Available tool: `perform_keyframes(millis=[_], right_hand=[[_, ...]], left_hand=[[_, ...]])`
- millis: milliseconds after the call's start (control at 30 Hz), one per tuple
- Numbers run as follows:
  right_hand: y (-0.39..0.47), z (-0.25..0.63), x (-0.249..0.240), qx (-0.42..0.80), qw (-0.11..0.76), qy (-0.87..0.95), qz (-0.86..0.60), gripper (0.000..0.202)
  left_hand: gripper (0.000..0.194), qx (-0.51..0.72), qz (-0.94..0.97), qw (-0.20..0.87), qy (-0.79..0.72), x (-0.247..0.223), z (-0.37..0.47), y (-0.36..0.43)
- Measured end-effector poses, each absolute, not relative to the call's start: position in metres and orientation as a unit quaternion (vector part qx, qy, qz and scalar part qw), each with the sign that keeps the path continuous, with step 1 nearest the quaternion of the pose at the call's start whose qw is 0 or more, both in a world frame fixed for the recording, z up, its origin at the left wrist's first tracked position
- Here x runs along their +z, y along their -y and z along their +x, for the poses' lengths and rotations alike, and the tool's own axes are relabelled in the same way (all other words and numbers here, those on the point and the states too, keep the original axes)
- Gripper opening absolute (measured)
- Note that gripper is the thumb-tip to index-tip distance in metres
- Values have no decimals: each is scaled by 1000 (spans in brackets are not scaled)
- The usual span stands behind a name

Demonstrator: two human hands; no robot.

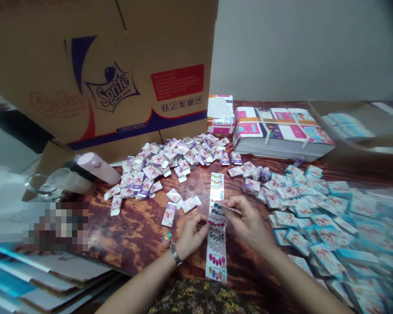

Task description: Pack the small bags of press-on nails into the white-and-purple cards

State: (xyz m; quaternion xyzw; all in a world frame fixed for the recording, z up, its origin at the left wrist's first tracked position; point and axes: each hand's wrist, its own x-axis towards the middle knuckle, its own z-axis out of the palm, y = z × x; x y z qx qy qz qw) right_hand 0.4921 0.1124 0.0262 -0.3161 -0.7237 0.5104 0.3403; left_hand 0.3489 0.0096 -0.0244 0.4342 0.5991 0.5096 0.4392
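A long strip printed with rows of colourful nail designs [217, 248] lies lengthwise on the dark red wooden table in front of me. My right hand [247, 220] pinches a folded part of the strip and lifts it slightly. At the strip's left edge, my left hand [194, 233] has its thumb and fingers closed on the paper. A small clear packet with coloured bits [167, 237] rests beside my left wrist. Three small purple-and-white boxes, one of them upright in view [169, 214], lie beyond my left hand.
Purple-and-white boxes [157, 160] are heaped before a large Sprite carton [134, 56]. Many blue-and-white boxes [324, 218] spread at right. Behind stand a strapped bundle [281, 131] and an open carton [347, 152]. A pink bottle [98, 168] and stacked cardboard [52, 270] are at left.
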Motion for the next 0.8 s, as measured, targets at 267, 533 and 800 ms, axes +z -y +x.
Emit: perform_keyframes(millis=[267, 533, 800], right_hand=[[-88, 500, 35, 441, 248, 835, -216, 11], [-89, 498, 17, 432, 215, 820, -307, 15], [-98, 492, 2, 415, 188, 844, -284, 21]], left_hand=[[34, 550, 199, 605, -541, -23, 348, -15], [32, 592, 174, 623, -482, -14, 345, -13], [27, 565, 296, 582, -504, -5, 343, -6]])
